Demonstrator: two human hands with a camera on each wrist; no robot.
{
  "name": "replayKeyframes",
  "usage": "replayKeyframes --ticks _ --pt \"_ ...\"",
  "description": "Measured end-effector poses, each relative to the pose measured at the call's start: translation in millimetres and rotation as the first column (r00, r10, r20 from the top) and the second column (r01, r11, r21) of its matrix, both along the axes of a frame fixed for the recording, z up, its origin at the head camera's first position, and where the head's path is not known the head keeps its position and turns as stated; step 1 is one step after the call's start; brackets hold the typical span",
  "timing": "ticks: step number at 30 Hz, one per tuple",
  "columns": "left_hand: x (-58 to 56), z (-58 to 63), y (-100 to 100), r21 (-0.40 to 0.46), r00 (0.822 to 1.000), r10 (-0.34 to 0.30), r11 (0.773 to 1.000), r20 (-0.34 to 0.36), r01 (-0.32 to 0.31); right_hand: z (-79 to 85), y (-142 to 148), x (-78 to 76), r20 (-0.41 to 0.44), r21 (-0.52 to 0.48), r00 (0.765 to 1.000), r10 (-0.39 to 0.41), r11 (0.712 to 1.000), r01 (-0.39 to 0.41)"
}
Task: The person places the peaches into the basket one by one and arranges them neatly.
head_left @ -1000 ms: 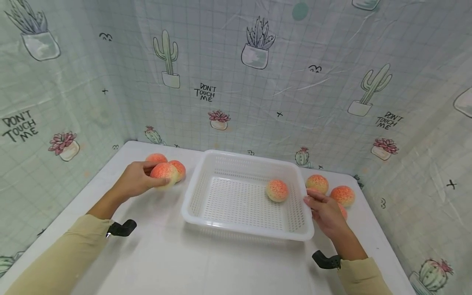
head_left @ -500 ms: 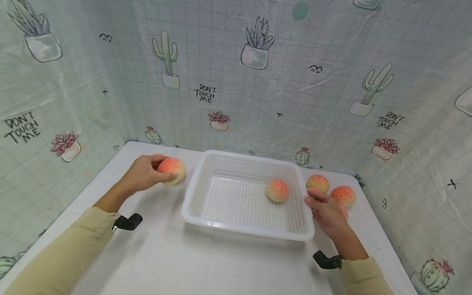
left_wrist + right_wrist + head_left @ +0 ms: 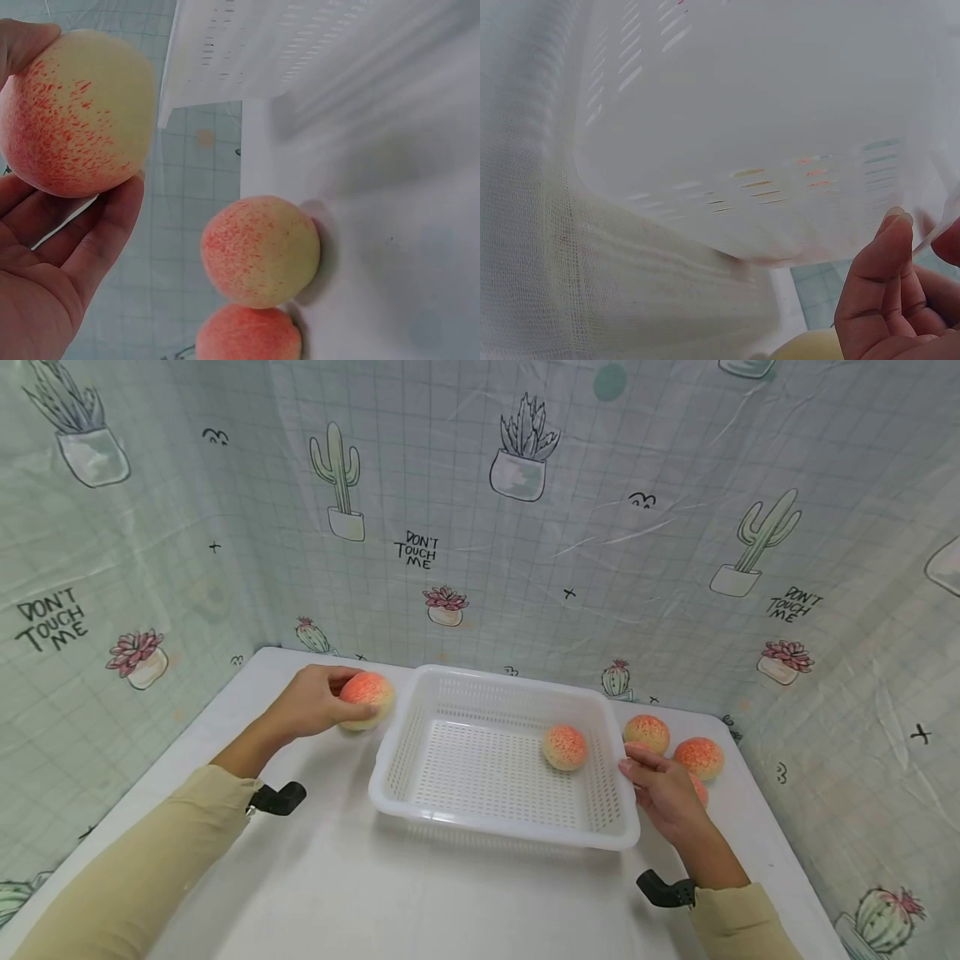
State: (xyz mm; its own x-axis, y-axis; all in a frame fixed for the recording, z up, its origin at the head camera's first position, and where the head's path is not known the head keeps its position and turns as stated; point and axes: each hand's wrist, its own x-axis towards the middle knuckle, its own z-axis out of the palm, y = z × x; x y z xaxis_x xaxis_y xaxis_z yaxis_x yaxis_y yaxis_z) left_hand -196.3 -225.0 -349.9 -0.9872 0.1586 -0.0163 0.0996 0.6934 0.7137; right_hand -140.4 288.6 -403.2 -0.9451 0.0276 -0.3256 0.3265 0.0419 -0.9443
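My left hand [image 3: 307, 702] grips a peach [image 3: 367, 697], red on one side and pale yellow on the other, just left of the basket. In the left wrist view, thumb and fingers span this peach [image 3: 82, 120] well above the table. A white perforated plastic basket [image 3: 502, 835] stands mid-table, seemingly a little tilted or raised. One peach [image 3: 564, 747] lies inside, toward its right end. My right hand [image 3: 667, 797] pinches the basket's right rim; in the right wrist view the curled fingers [image 3: 881, 270] are at its edge.
Two more peaches, an upper one [image 3: 261, 251] and a lower one [image 3: 249, 334], lie on the table at the left, hidden behind the hand in the head view. Several peaches [image 3: 698, 758] rest right of the basket. A cactus-print cloth [image 3: 480, 552] encloses the white table [image 3: 420, 910].
My left hand has carried its peach right and slightly up, away from the other left-hand peaches toward the basket. The right hand and basket have stayed put.
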Motion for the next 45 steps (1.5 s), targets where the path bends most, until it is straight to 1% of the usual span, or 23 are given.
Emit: replayKeyframes --ticks 6,11,17,25,29,39,45 --pt "-3.6 5.5 9.9 0.012 1.000 -0.015 1.000 -0.007 0.015 0.1 0.7 -0.3 -0.011 -0.003 1.000 0.005 1.000 -0.005" --pt "-6.3 8.4 18.6 0.003 0.999 -0.033 0.999 -0.011 0.033 -1.2 0.6 -1.0 -0.003 -0.009 1.000 -0.007 1.000 0.007" --pt "-9.9 11.0 29.6 0.000 0.997 -0.072 0.997 -0.030 0.073 -1.7 0.5 -1.3 -0.005 -0.007 1.000 -0.011 1.000 0.011" --pt "-15.0 8.5 42.8 -0.006 0.993 -0.117 0.993 -0.031 0.117 -3.4 -0.6 2.0 -0.003 0.000 1.000 -0.013 1.000 0.013" --pt "-15.4 10.0 50.3 -0.011 0.991 -0.131 0.991 -0.034 0.131 -3.8 -0.4 2.1 -0.012 -0.001 1.000 -0.006 1.000 0.006" --pt "-21.8 11.0 67.9 0.045 0.983 -0.177 0.983 -0.049 0.179 -3.0 -0.3 1.2 0.009 0.002 1.000 -0.018 1.000 0.018" --pt "-24.2 9.0 75.8 0.095 0.979 -0.204 0.974 -0.025 0.206 -2.6 0.0 0.2 0.008 -0.002 1.000 -0.027 1.000 0.027"
